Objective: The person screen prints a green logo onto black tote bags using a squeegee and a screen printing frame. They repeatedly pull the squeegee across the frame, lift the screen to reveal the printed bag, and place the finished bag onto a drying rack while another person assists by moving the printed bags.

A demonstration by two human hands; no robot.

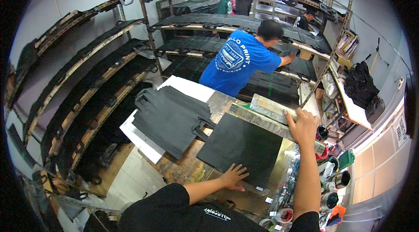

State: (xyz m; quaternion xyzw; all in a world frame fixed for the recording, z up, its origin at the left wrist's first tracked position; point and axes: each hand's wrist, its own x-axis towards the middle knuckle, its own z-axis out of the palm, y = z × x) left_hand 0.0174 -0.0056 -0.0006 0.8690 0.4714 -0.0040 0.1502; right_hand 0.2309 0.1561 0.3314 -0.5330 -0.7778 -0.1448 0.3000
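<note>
My left hand (233, 177) lies flat with its fingers spread on the near edge of a black fabric piece (244, 147), which is spread on the worktable. At the far right corner of that fabric, my right hand (303, 126) grips the end of a worn wooden frame (257, 120); some of its fingers are hidden behind the frame. A pale, paint-stained flat tool or tray (273, 109) rests along the frame's far side, close to my right fingertips. Left of the fabric, a stack of black handled bags (170, 118) lies on white sheets (152, 149).
Shelving racks (104, 53) with black bags curve around the left and back. Just beyond the table, a person in a blue shirt (238, 59) reaches toward a shelf. Paint cans (329, 199) and tape rolls (284, 215) crowd the right side. Other people are farther back.
</note>
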